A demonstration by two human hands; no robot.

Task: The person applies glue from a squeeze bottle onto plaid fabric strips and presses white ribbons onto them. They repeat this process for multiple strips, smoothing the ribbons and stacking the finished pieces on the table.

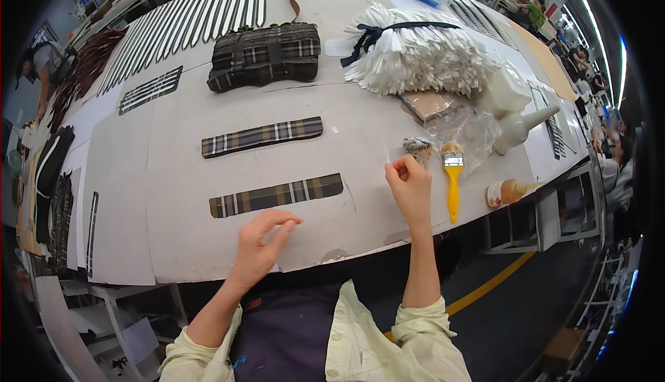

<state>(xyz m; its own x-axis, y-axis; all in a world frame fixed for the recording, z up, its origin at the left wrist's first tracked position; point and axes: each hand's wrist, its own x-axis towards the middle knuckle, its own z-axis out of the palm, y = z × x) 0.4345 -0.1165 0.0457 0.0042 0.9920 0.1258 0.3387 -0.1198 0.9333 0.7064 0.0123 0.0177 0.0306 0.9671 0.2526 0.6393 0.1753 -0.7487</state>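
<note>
My left hand [260,247] hovers just below the nearer plaid fabric strip [277,195], its fingers bent and the thumb slightly apart, with nothing visible in them. To the right, my right hand [410,187] is closed in a pinch over the table. A thin whitish sliver [387,155] sticks up from its fingertips. Farther back lies a second plaid strip [263,137], roughly parallel to the first. Beside my right hand are a yellow-handled brush [453,184] with pale bristles and a crumpled greyish scrap [417,148].
A strapped bundle of plaid strips [265,56] and a tied heap of white strips [422,53] stand farther back. At right are a white squeeze bottle [519,131], a clear plastic bag [471,132] and a small amber bottle [509,192]. Long white-and-dark strips [194,22] fan out far left.
</note>
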